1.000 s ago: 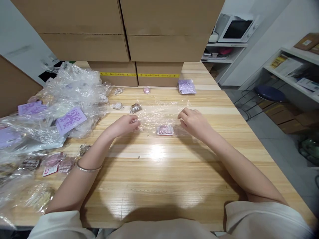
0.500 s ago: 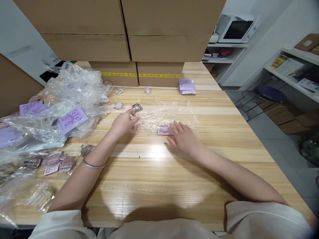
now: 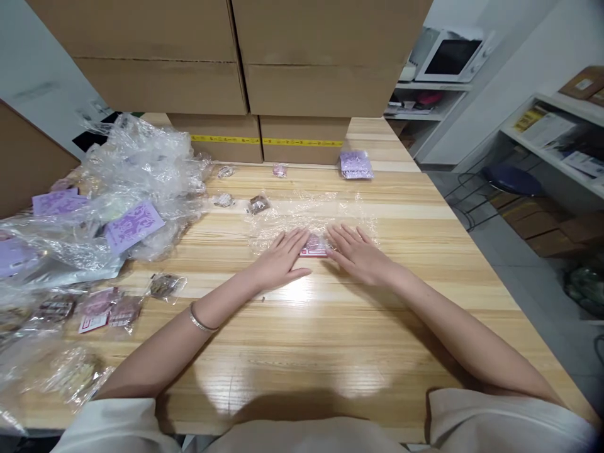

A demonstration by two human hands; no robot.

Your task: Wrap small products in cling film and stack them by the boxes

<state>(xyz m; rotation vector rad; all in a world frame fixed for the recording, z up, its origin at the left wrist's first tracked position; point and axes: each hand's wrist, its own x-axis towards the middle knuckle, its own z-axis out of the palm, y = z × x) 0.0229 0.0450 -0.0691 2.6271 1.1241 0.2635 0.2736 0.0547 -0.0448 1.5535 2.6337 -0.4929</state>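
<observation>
A sheet of clear plastic film (image 3: 302,211) lies spread on the wooden table. At its near edge sits a small pink-and-white packet (image 3: 313,251), between my two hands. My left hand (image 3: 282,259) rests flat with fingers stretched out, its fingertips at the packet's left end. On the other side my right hand (image 3: 361,255) also lies flat, fingers spread, touching the packet's right end and the film. Neither hand grips anything. Just beyond the film's left corner is a small brown packet in clear wrapping (image 3: 258,204).
Crumpled clear plastic bags (image 3: 141,157) with purple cards (image 3: 134,226) heap up on the left. Several small wrapped packets (image 3: 165,286) lie near them. Cardboard boxes (image 3: 302,135) stand along the back. A purple packet (image 3: 355,165) sits at the back right.
My left hand has moved right and nearer, away from the small brown packet, and now lies flat by the pink-and-white packet. My right hand has shifted slightly right, still flat.
</observation>
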